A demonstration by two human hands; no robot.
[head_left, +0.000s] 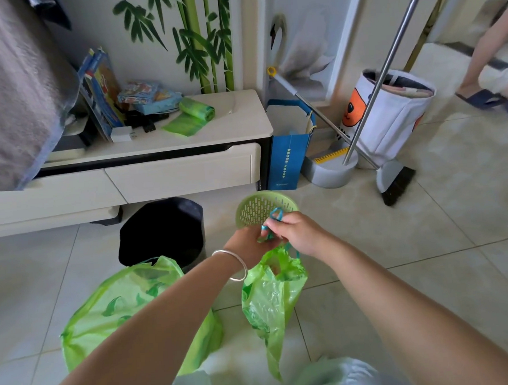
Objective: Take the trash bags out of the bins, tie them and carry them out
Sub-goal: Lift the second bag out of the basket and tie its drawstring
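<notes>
Head view: two hands, left hand and right hand, fingers pinching the blue drawstring of one crinkled green plastic bag hanging mid-scene; second green bag left, near one black bin.

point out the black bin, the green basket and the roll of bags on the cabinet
black bin (pixel 162 227), head view, on its dark inner wall
green basket (pixel 255 205), head view, on its slotted side, above the hands
roll of bags (pixel 197 108), head view, on the rolled part
</notes>
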